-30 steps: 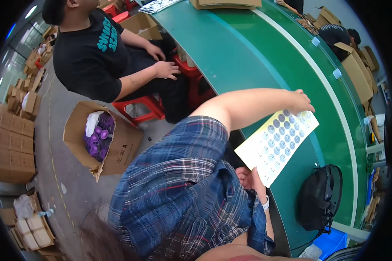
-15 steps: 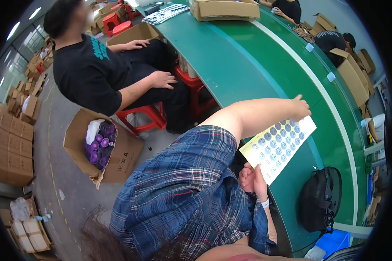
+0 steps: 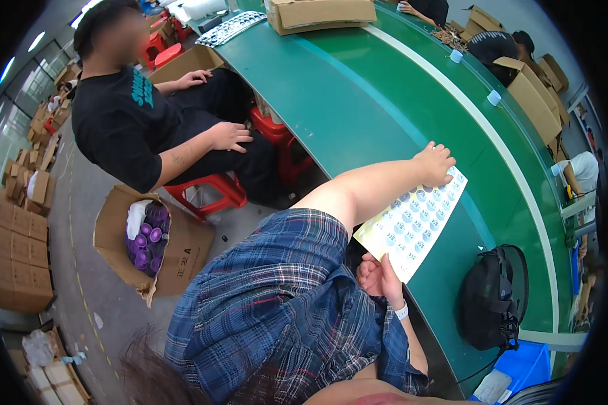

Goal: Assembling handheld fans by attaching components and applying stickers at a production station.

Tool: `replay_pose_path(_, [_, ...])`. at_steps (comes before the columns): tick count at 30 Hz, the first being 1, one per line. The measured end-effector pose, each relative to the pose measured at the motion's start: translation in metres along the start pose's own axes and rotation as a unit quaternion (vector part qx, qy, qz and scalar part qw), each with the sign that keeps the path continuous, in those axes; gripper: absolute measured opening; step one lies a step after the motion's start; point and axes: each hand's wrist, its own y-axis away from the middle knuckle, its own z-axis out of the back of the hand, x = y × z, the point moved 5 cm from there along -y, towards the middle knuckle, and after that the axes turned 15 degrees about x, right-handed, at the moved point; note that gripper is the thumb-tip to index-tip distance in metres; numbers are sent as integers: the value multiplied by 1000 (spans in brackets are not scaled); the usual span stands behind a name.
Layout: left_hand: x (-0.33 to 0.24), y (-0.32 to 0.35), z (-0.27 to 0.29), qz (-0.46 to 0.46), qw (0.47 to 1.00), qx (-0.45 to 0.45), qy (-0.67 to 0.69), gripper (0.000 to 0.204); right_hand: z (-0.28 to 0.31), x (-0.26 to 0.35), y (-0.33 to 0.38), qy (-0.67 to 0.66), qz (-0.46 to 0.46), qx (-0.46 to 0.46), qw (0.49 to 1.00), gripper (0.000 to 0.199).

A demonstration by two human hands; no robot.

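A pale yellow-white sheet of round silver-grey stickers lies tilted over the near edge of the green table. My left hand reaches across to its far corner, fingers bent and closed on that edge; its palm side is hidden. My right hand pinches the near edge, thumb on top and the other fingers curled. A pale band circles the right wrist. Rows of stickers show between my two hands, some partly covered by my left forearm.
A black bag stands on the table at right, beside a blue bin. A cardboard box is at the far end. On the left, a person in black sits near an open carton of purple items.
The view has shifted, so the surroundings appear slightly further left. My left hand's fingers look more bent at the sheet's far corner. The right hand keeps its hold.
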Motion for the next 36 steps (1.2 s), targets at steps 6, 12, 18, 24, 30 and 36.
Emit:
replay_pose_path(6, [-1,3,0,-2,1000,-10,-23,50,2,-2,-4,49,-8,-8,999,52])
replay_pose_path(12, [-7,5,-3,-6,1000,-10,-15,54,0,-4,-1,70,-15,-11,997,53])
replay_pose_path(18, [2,10,-3,-12,999,-25,-27,50,-10,-2,-9,81,-47,-24,995,51])
replay_pose_path(24, [-25,-9,5,-35,996,47,-61,46,72,-7,28,110,-140,-356,918,41])
replay_pose_path(30, [-8,6,5,4,998,23,-56,46,83,-14,28,129,-171,-329,920,41])
replay_pose_path(36, [-8,8,3,3,998,19,-59,46,77,-18,27,120,-119,-315,934,41])
